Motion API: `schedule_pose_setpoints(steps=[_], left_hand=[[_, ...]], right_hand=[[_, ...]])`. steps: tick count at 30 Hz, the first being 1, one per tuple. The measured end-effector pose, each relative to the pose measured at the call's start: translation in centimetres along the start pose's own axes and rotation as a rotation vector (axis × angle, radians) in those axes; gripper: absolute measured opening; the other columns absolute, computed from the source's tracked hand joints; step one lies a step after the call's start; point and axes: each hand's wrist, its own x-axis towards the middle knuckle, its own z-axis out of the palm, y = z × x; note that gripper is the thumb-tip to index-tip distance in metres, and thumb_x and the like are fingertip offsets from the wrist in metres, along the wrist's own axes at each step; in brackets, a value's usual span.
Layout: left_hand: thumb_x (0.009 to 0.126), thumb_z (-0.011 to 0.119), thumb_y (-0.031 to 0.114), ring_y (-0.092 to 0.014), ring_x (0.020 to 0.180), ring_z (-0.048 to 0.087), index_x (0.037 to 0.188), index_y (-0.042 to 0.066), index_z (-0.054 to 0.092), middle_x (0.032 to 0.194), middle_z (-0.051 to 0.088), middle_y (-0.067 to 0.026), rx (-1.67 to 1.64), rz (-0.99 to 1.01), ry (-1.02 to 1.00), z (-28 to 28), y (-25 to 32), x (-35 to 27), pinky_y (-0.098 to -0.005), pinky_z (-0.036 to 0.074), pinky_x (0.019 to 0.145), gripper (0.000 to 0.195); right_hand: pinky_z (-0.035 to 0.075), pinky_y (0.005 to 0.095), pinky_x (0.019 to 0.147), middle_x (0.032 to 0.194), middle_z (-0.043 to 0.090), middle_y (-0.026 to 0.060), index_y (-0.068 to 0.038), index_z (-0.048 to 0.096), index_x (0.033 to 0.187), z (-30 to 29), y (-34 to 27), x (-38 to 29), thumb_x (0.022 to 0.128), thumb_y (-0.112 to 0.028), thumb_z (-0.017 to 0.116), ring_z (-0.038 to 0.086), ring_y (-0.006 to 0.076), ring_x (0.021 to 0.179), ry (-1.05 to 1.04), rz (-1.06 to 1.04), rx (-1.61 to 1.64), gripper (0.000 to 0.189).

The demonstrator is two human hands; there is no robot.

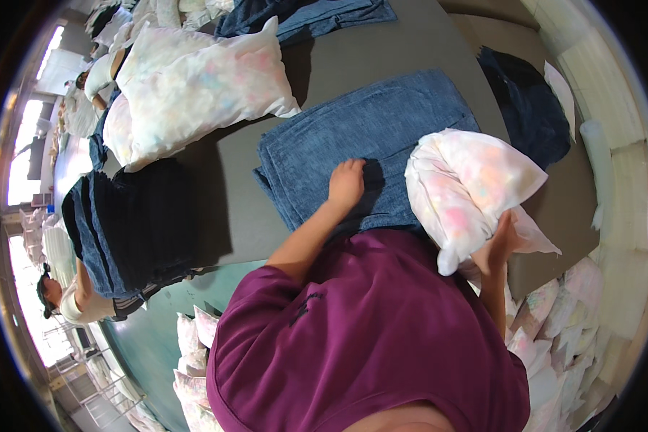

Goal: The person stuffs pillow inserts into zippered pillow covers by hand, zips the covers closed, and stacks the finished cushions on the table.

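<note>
Before me on the grey table (pixel 405 32) lies a folded piece of blue fabric (pixel 351 129), denim-like, in layers. My left hand (pixel 347 182) rests on it with the fingers curled; I cannot tell whether it pinches the cloth. My right hand (pixel 495 243) holds a white pillow-like bag (pixel 480 178) with pink and yellow patches showing through, bent over on itself above the right part of the fabric. The fingers are partly hidden under the bag.
White filled pillows (pixel 205 81) lie at the upper left, near a dark fabric stack (pixel 140 227). Dark cloth (pixel 529 108) lies to the right. More filled bags (pixel 556 329) are piled at lower right. Other people (pixel 81 297) are at the far left.
</note>
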Motion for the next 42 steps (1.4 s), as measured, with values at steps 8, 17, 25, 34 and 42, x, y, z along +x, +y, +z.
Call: schedule_pose_setpoints(steps=[8, 17, 25, 34, 42], left_hand=[[0.084, 0.051, 0.020, -0.039, 0.084, 0.062, 0.092, 0.003, 0.055, 0.086, 0.066, -0.0168, 0.108, -0.350, -0.502, 2.2, 0.5, 1.9, -0.0467, 0.049, 0.070, 0.019], [0.068, 0.057, 0.010, -0.034, 0.088, 0.058, 0.094, 0.002, 0.052, 0.095, 0.056, -0.0145, 0.191, 0.223, -0.358, 0.6, 0.9, 2.0, -0.0438, 0.049, 0.072, 0.027], [0.084, 0.048, 0.018, -0.041, 0.079, 0.061, 0.096, -0.002, 0.043, 0.080, 0.061, -0.0294, -0.190, -0.244, -0.469, 0.6, 1.0, 2.6, -0.0511, 0.048, 0.063, 0.023], [0.074, 0.055, 0.016, -0.024, 0.077, 0.056, 0.092, 0.007, 0.058, 0.091, 0.049, -0.0070, 0.374, 0.299, -0.132, 3.4, -1.5, 4.9, -0.0369, 0.049, 0.055, 0.021], [0.077, 0.061, 0.024, -0.034, 0.084, 0.063, 0.095, 0.006, 0.062, 0.091, 0.065, -0.0184, -0.176, 0.040, -0.406, 1.7, -4.1, 17.3, -0.0455, 0.049, 0.068, 0.025]], right_hand=[[0.049, 0.0385, 0.074, 0.099, 0.062, 0.0218, 0.007, 0.039, 0.129, -1.6, -1.5, 2.6, 0.063, -0.028, 0.079, 0.063, 0.0337, 0.088, 0.110, 0.097, 0.198, 0.084], [0.045, 0.0331, 0.087, 0.111, 0.058, 0.0205, 0.008, 0.034, 0.131, 0.2, -5.2, 2.7, 0.064, -0.014, 0.078, 0.060, 0.0279, 0.099, 0.040, 0.091, 0.070, 0.083], [0.043, 0.0388, 0.091, 0.117, 0.053, 0.0270, 0.008, 0.032, 0.131, 0.6, -8.8, 3.8, 0.061, -0.016, 0.079, 0.055, 0.0370, 0.106, 0.072, 0.067, -0.028, 0.088], [0.044, 0.0430, 0.087, 0.114, 0.054, 0.0284, 0.006, 0.030, 0.132, 1.6, -9.0, 5.4, 0.057, -0.022, 0.082, 0.054, 0.0413, 0.104, -0.008, 0.075, -0.059, 0.096], [0.047, 0.0420, 0.080, 0.102, 0.059, 0.0260, 0.005, 0.030, 0.131, 3.2, -11.0, 7.3, 0.055, -0.033, 0.084, 0.059, 0.0400, 0.094, -0.082, 0.183, 0.147, 0.100]])
